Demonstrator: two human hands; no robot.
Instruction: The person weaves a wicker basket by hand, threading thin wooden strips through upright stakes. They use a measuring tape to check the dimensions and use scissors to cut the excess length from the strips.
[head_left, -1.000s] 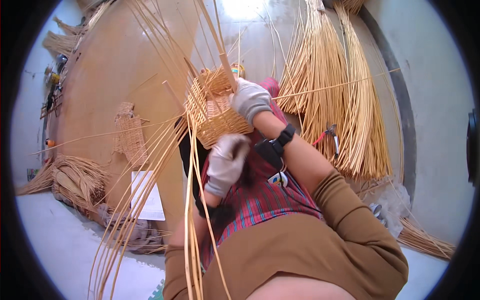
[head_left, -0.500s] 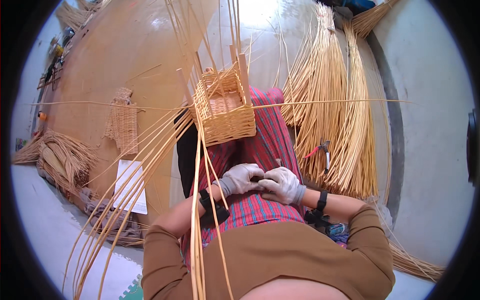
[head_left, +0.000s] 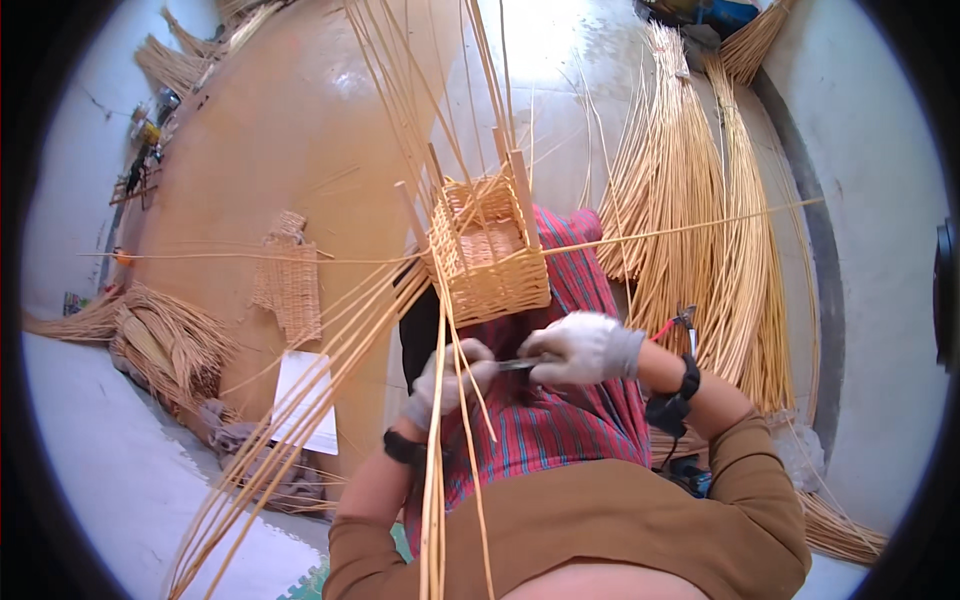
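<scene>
A half-woven wicker basket (head_left: 498,292) rests on my knees, its long stakes rising away from me and a sheaf of strands (head_left: 345,345) trailing to the lower left. On the near side of it, over the red striped cloth (head_left: 560,435) on my lap, my gloved left hand (head_left: 452,382) and right hand (head_left: 585,348) are closed, a little apart. Between them spans a slim dark tool (head_left: 516,365), blurred, one end at each hand's fingers; its exact kind cannot be made out. Some strands cross in front of my left hand.
Large bundles of willow rods (head_left: 665,190) lie on the right, with red-handled pliers (head_left: 682,318) on them. At left are a woven panel (head_left: 290,285), a white paper sheet (head_left: 303,400) and another bundle of strands (head_left: 175,340). One long rod (head_left: 700,228) sticks out sideways from the basket.
My hands have moved apart from being together over my lap, and up toward the basket. A slim dark tool now shows between them. The whole view has shifted slightly.
</scene>
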